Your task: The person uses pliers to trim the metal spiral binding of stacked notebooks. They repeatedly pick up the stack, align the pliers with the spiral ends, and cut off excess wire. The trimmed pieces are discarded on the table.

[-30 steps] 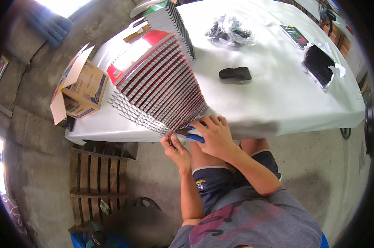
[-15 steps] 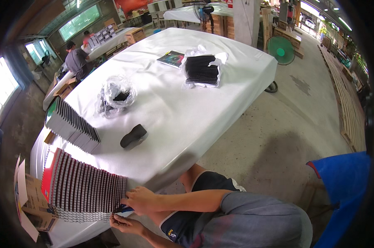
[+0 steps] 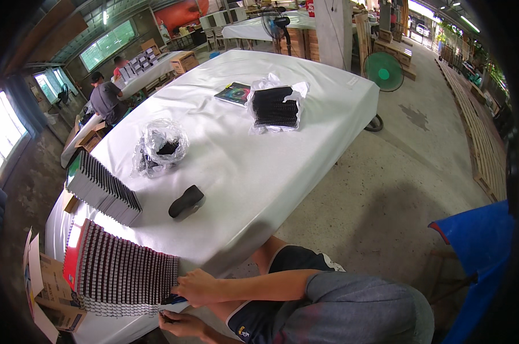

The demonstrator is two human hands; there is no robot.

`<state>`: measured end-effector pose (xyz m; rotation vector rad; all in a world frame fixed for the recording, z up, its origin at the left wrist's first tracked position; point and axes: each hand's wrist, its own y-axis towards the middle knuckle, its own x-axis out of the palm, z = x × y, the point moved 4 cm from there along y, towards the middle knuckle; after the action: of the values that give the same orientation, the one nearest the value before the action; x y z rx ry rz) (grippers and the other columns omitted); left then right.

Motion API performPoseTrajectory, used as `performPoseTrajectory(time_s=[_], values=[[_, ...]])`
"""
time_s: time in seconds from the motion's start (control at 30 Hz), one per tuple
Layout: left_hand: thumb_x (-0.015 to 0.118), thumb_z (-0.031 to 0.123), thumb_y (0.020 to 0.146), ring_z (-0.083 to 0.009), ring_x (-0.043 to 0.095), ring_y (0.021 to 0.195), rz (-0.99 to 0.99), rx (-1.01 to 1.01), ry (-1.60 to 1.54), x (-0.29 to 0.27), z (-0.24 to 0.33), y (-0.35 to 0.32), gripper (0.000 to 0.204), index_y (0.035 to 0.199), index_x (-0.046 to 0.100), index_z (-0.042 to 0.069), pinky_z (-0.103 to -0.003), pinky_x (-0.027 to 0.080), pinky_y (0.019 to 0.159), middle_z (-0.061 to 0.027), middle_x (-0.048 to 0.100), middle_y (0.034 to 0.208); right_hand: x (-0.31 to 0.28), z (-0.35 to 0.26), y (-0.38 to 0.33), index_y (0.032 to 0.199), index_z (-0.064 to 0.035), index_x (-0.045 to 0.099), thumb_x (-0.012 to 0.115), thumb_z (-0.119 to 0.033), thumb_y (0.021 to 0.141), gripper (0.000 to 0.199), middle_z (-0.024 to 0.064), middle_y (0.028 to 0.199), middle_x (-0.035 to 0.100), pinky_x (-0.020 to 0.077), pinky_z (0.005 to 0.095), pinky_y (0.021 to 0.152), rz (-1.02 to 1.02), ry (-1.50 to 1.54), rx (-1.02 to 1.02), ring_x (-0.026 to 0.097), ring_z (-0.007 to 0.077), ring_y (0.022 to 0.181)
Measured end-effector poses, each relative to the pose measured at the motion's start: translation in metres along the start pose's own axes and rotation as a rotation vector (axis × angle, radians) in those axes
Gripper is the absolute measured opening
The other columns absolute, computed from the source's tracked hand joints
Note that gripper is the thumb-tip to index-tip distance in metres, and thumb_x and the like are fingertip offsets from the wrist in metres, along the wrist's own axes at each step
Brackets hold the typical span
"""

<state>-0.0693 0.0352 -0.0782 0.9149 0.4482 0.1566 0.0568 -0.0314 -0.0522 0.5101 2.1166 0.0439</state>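
Note:
A long row of spiral-bound notebooks (image 3: 124, 269) with a red front cover lies at the table's near left, its coils facing up. My right hand (image 3: 196, 288) is closed at the near end of this row, around a small dark-blue thing (image 3: 178, 299) that is mostly hidden by the fingers. Just below, my left hand (image 3: 182, 324) has its fingers curled together by the bottom corner of the end notebook. What they pinch, if anything, is too small to make out. Behind stands a second stack of notebooks (image 3: 104, 189) with dark spines and a green cover.
On the white-covered table (image 3: 230, 166) are a dark curved object (image 3: 186, 201), a plastic bag of black pieces (image 3: 162, 148), a wrapped bundle of black coils (image 3: 275, 108) and a book (image 3: 232, 93). An open carton (image 3: 55, 292) stands at left; a person (image 3: 105, 97) sits beyond.
The whole view has shifted slightly, so the table appears lower. Both hands stay at the near end of the notebook row; my left fingers look more curled than before.

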Motion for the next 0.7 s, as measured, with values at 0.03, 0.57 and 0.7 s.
performPoseTrajectory(time_s=[0.03, 0.57, 0.7], values=[[0.048, 0.021, 0.096, -0.0288, 0.059, 0.072, 0.049, 0.035, 0.021, -0.003, 0.003, 0.004, 0.025, 0.105, 0.050, -0.003, -0.035, 0.047, 0.057, -0.0171, 0.058, 0.086, 0.002, 0.001, 0.000, 0.099, -0.0129, 0.062, 0.072, -0.017, 0.062, 0.038, 0.0114, 0.085, 0.062, 0.0504, 0.0407, 0.067, 0.011, -0.004, 0.006, 0.064, 0.0314, 0.079], [0.039, 0.018, 0.096, -0.0092, 0.033, 0.056, 0.268, -1.664, -1.709, 0.003, -0.031, 0.005, 0.024, 0.102, 0.049, -0.004, -0.021, 0.034, 0.050, -0.0026, 0.040, 0.073, -0.001, 0.000, -0.006, 0.102, -0.0142, 0.061, 0.072, -0.021, 0.064, 0.041, 0.0097, 0.089, 0.060, 0.0490, 0.0382, 0.072, 0.117, -0.047, 0.002, 0.063, 0.0286, 0.081], [0.028, 0.017, 0.101, -0.0150, 0.040, 0.061, 0.018, -1.465, -2.111, -0.003, -0.041, 0.011, 0.028, 0.114, 0.046, 0.000, -0.024, 0.037, 0.054, -0.0063, 0.041, 0.076, 0.001, -0.002, -0.004, 0.103, -0.0138, 0.061, 0.073, -0.020, 0.062, 0.043, 0.0089, 0.089, 0.060, 0.0483, 0.0380, 0.073, 0.108, -0.066, 0.004, 0.063, 0.0278, 0.083]])
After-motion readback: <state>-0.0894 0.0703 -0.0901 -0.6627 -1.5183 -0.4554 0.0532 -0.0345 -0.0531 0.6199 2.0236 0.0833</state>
